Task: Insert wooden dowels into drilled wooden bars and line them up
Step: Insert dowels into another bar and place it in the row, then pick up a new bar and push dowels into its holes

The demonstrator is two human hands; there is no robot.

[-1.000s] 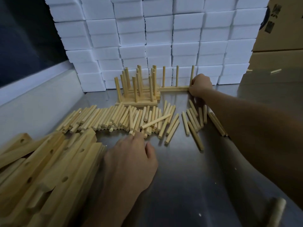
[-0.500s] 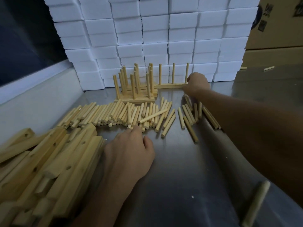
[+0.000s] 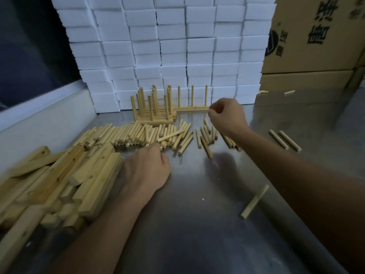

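While a few dowelled bars [image 3: 156,112] stand lined up at centre top, my right grip [image 3: 227,115] curls empty beside them and my left grip [image 3: 147,169] lies flat by loose dowels [image 3: 126,135], undrilled-out bars [image 3: 59,175] heaped lower left.

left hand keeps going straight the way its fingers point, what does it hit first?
The left hand points away from the person; its fingertips already seem to touch the row of loose dowels. Beyond stand the finished dowelled bars; depth uncertain.

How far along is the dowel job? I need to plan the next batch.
Done: a few bars with upright dowels stand by the foam blocks. In hand: the right hand is at the end of the newest bar; the left hand touches loose dowels. Left: a large heap of empty bars.
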